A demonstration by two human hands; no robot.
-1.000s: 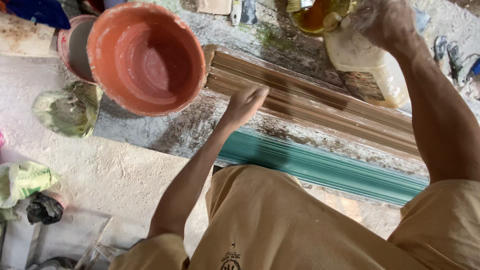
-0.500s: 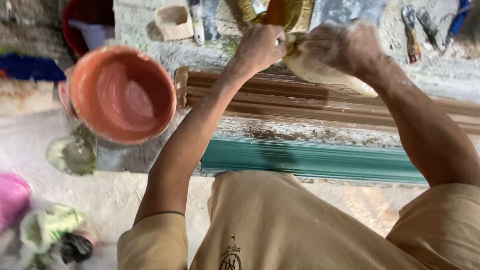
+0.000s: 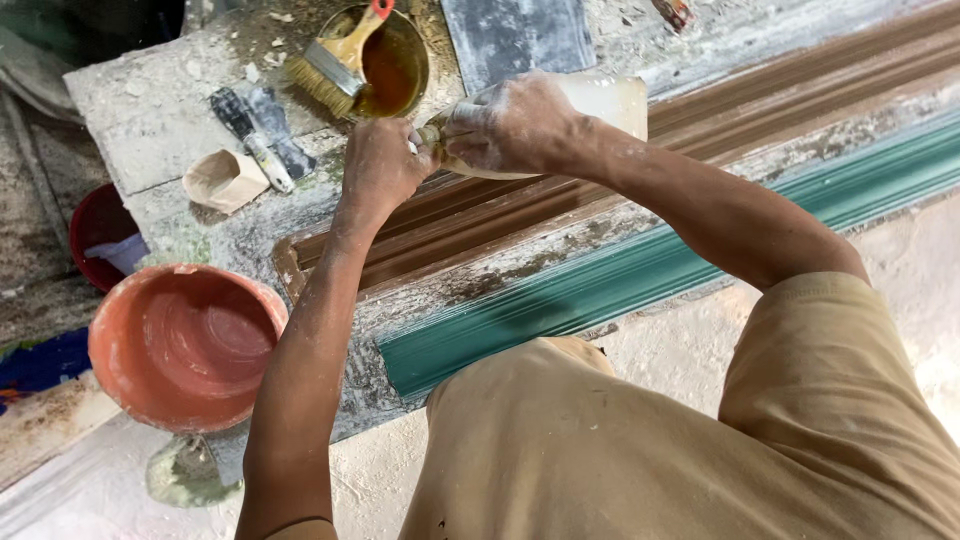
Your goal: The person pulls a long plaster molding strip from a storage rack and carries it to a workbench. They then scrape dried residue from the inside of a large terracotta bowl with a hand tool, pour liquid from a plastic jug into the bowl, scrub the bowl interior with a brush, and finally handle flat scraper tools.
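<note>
White plastic jug [image 3: 600,105] gripped by both hands, left hand [image 3: 380,165] and right hand [image 3: 510,125].

Worker in tan shorts, the cloth creased and marked with faint pale smudges across both thighs. Forearms bare, no sleeves in sight. White plaster dust cakes the left hand [image 3: 382,165] and right hand [image 3: 510,125], thinning past the wrists.

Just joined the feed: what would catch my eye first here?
At top centre, both hands, left hand and right hand, grip a pale plastic jug above the long brown moulding. Behind them a brush rests in a bowl of amber liquid. A big orange bucket sits lower left.
</note>
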